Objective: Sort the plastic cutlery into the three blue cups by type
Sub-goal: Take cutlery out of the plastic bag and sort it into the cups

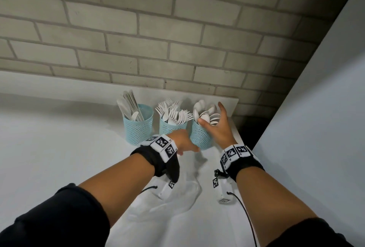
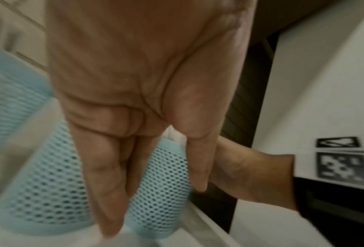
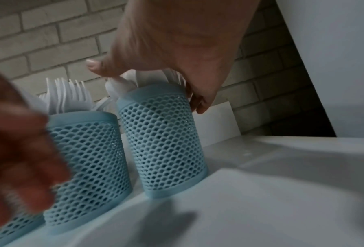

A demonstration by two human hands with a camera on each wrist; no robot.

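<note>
Blurring smears the left wrist view, so the left hand (image 2: 143, 103) shows only straight fingers (image 2: 105, 192) pointing down in front of mesh; its grip is slack and holds nothing, low on the tabletop (image 1: 59, 148) just before the cups. From the head view most of that hand is hidden behind its marker wristband (image 1: 164, 147). The right hand (image 1: 217, 128) spreads wide over the spoon cup (image 1: 199, 138), thumb at the near rim, fingers past the far rim; whether it pinches a spoon cannot be told. Under that grip the spoons (image 1: 205, 115) stand bowls up. Left of it the fork cup (image 1: 170, 128) holds forks (image 1: 173, 112), tines up, and farthest left the knife cup (image 1: 138, 126) holds knives (image 1: 128, 106). Only the head view shows the knives' cup fully; the right wrist view cuts it off at the bottom left corner and shows the brick wall (image 3: 50, 33) behind.
</note>
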